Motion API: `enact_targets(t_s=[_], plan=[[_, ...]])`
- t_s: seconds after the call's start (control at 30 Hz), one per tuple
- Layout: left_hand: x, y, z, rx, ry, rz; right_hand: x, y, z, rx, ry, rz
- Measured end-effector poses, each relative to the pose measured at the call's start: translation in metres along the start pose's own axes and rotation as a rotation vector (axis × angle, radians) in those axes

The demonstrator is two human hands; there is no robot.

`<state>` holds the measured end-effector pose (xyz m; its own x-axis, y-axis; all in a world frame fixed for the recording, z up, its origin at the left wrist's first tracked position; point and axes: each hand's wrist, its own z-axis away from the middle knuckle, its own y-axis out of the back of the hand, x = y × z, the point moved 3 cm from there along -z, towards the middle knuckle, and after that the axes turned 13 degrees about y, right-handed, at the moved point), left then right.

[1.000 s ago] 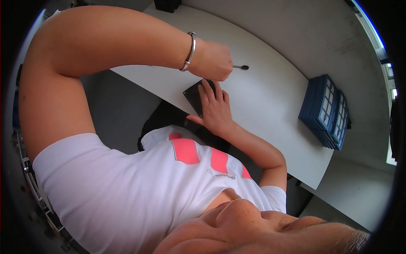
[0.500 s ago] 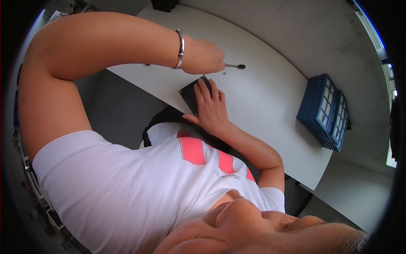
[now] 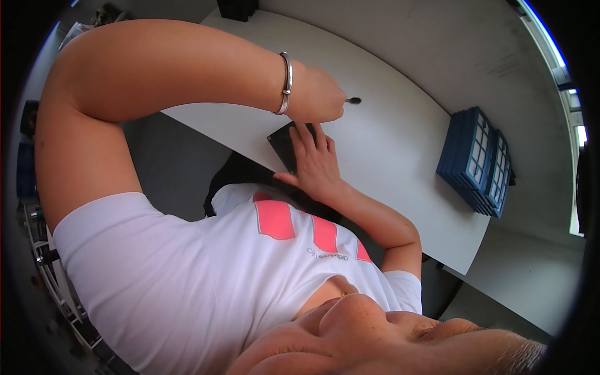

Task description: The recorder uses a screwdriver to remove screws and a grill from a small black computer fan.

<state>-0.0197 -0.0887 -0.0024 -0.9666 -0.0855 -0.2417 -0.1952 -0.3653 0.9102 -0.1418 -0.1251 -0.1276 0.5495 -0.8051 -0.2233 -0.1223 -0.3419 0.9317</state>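
Note:
My left hand [image 3: 319, 95], with a silver bangle [image 3: 287, 82] at the wrist, is closed in a fist over the far edge of a flat black box [image 3: 282, 144]. Out of the fist sticks a thin tool with a dark rounded end [image 3: 355, 100]; the rest of it is hidden, so its kind cannot be made out. My right hand [image 3: 317, 164] lies on the black box with fingers stretched out across its top and the thumb spread by its near edge. Part of the box is covered by both hands.
The box rests on a white table [image 3: 387, 162] close to its near edge. A stack of blue trays or bins [image 3: 472, 162] stands at the table's right end, by the wall. A black object [image 3: 237, 7] is at the far left of the table.
My left hand has moved right and slightly nearer, hiding more of the tool and a small speck that lay on the table. My right hand stays on the box.

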Motion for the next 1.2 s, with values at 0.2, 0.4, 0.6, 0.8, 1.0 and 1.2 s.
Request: enact_targets(t_s=[0.2,0.4,0.6,0.8,1.0,1.2], plan=[[0.001,0.007,-0.005,-0.225,0.092,-0.193,0.000,0.003,-0.001,-0.030,-0.029,-0.043],[-0.007,-0.005,0.009,0.146,0.079,-0.015,0.000,0.002,0.001,0.007,0.003,-0.008],[0.000,-0.003,0.002,-0.081,0.029,-0.095,-0.001,0.004,0.001,-0.015,-0.024,-0.034],[-0.017,-0.011,0.013,-0.104,0.184,0.020,0.001,0.003,0.003,0.005,-0.015,0.012],[-0.039,-0.029,0.056,0.315,0.496,0.548,0.019,0.015,0.004,0.133,0.024,-0.037],[0.021,-0.148,0.066,0.692,0.681,1.215,0.046,0.029,-0.010,0.235,-0.293,-0.458]])
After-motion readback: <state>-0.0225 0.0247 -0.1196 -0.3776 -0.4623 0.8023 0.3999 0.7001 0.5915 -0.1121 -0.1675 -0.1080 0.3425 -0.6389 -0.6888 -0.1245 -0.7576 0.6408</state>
